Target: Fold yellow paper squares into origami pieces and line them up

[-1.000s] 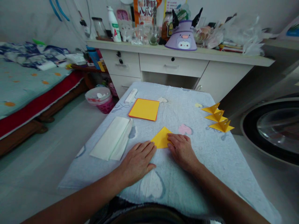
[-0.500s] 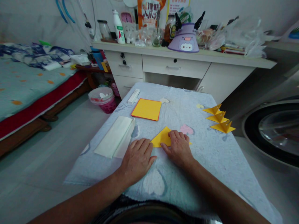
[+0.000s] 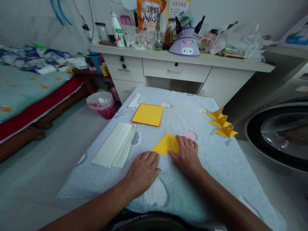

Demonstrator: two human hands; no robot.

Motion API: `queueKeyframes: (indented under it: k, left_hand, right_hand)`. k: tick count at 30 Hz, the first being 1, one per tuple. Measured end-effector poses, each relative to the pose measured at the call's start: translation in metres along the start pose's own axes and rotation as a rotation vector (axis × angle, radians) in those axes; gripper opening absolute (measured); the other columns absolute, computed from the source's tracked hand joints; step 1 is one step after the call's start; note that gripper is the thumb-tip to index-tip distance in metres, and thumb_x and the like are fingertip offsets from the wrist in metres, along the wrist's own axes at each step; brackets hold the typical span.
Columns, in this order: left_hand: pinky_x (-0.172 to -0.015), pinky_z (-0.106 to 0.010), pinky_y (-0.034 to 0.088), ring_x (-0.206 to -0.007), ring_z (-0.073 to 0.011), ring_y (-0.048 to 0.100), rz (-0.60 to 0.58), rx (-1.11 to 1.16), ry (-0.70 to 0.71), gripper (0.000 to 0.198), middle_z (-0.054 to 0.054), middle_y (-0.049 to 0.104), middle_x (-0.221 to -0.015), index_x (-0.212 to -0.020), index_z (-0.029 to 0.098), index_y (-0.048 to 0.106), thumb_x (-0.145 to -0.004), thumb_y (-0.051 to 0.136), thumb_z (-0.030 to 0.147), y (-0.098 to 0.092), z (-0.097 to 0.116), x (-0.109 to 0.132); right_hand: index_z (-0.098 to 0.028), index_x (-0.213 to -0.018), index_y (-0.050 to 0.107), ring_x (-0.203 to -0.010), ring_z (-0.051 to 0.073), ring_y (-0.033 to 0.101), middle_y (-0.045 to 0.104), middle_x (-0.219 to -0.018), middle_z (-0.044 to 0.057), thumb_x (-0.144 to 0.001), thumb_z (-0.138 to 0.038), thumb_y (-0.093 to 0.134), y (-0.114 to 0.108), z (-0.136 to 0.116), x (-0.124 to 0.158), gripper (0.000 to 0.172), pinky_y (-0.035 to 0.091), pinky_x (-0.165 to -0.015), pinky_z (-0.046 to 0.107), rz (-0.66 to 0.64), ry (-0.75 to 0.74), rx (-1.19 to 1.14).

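Observation:
A folded yellow paper (image 3: 166, 143) lies on the cloth-covered table as a triangle, its point facing away from me. My left hand (image 3: 143, 170) rests palm down, fingers stretched out, the fingertips at the triangle's left corner. Over its right part lies my right hand (image 3: 187, 155), fingers spread and thumb at the lower edge, hiding the right corner. Beyond them sits a stack of square yellow paper (image 3: 148, 114) with orange-red edges. At the table's right edge stand several folded yellow paper shapes (image 3: 225, 131) in a row.
A folded pale cloth or tissue (image 3: 113, 144) lies left of my hands, with a small white bar-shaped object (image 3: 134, 101) farther back. A white cabinet (image 3: 175, 69) stands behind the table (image 3: 192, 189). On the floor at left is a pink bin (image 3: 106, 110); a round-doored machine (image 3: 279, 134) is at right.
My right hand has slid slightly right along the folded paper, uncovering more of its middle. My left hand stays by the left corner. The whole view has shifted a little.

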State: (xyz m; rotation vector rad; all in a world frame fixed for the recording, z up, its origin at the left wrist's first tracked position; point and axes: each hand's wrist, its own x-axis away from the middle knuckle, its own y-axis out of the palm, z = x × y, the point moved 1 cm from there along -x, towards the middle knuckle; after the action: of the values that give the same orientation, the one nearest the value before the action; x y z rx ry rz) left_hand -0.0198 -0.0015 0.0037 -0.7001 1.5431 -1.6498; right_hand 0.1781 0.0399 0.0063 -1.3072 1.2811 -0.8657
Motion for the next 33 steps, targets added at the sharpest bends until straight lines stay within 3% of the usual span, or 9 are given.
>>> queueKeyframes:
  k: [4, 13, 20, 24, 27, 29, 33]
  left_hand:
    - [-0.093, -0.043, 0.047, -0.106, -0.0274, 0.055, 0.030, -0.031, -0.010, 0.038, -0.010, 0.062, -0.115, -0.122, 0.015, 0.056, -0.087, 0.061, 0.027, 0.001, -0.003, 0.006]
    - [-0.087, -0.042, 0.051, -0.100, -0.0258, 0.056, 0.099, -0.049, -0.032, 0.029, -0.011, 0.062, -0.111, -0.115, 0.014, 0.058, -0.088, 0.057, 0.024, -0.001, -0.014, 0.018]
    - [-0.090, -0.043, 0.051, -0.102, -0.0270, 0.057, 0.190, 0.022, -0.029, 0.025, -0.010, 0.062, -0.110, -0.112, 0.018, 0.056, -0.087, 0.055, 0.024, 0.000, -0.022, 0.023]
    - [-0.094, -0.043, 0.050, -0.109, -0.0268, 0.057, 0.207, 0.168, -0.124, 0.038, -0.010, 0.059, -0.116, -0.122, 0.019, 0.046, -0.085, 0.056, 0.022, -0.004, -0.028, 0.018]
    - [-0.095, -0.043, 0.048, -0.115, -0.0257, 0.053, 0.180, 0.295, -0.189, 0.052, -0.011, 0.053, -0.124, -0.129, 0.019, 0.039, -0.082, 0.059, 0.020, -0.007, -0.031, 0.004]
    - [-0.098, -0.043, 0.046, -0.115, -0.0256, 0.052, 0.157, 0.348, -0.189, 0.047, -0.009, 0.054, -0.120, -0.123, 0.020, 0.045, -0.079, 0.061, 0.019, -0.007, -0.031, -0.008]
    - [-0.091, -0.042, 0.046, -0.102, -0.0240, 0.053, 0.123, 0.390, -0.190, 0.018, -0.006, 0.057, -0.103, -0.096, 0.018, 0.056, -0.078, 0.058, 0.015, -0.008, -0.028, -0.025]
  right_hand:
    - [-0.014, -0.140, 0.037, -0.109, 0.032, 0.050, 0.055, -0.128, 0.015, -0.083, -0.044, 0.059, -0.003, 0.024, 0.005, 0.067, 0.032, -0.095, 0.048, -0.014, 0.058, 0.047]
    - [-0.019, -0.143, 0.034, -0.107, 0.032, 0.051, 0.055, -0.127, 0.015, -0.088, -0.046, 0.052, -0.008, 0.076, 0.019, 0.064, 0.037, -0.089, 0.048, 0.010, 0.181, 0.088]
    - [-0.020, -0.146, 0.031, -0.108, 0.033, 0.051, 0.055, -0.127, 0.015, -0.088, -0.042, 0.053, -0.008, 0.102, 0.025, 0.066, 0.040, -0.087, 0.049, 0.007, 0.216, 0.052]
    - [-0.018, -0.131, 0.050, -0.109, 0.032, 0.051, 0.056, -0.125, 0.014, -0.087, -0.035, 0.053, -0.018, 0.105, 0.017, 0.047, 0.040, -0.088, 0.046, -0.089, 0.227, -0.062]
    - [-0.019, -0.114, 0.060, -0.107, 0.027, 0.053, 0.059, -0.118, 0.011, -0.088, -0.036, 0.053, -0.024, 0.094, 0.008, 0.032, 0.040, -0.091, 0.042, -0.168, 0.056, -0.247]
    - [-0.020, -0.107, 0.062, -0.107, 0.026, 0.052, 0.059, -0.117, 0.009, -0.084, -0.035, 0.058, -0.024, 0.083, 0.002, 0.027, 0.039, -0.093, 0.042, -0.174, -0.028, -0.291]
    - [-0.020, -0.084, 0.066, -0.109, 0.026, 0.051, 0.060, -0.114, 0.009, -0.081, -0.025, 0.059, -0.019, 0.069, -0.004, 0.009, 0.037, -0.096, 0.044, -0.138, -0.059, -0.347]
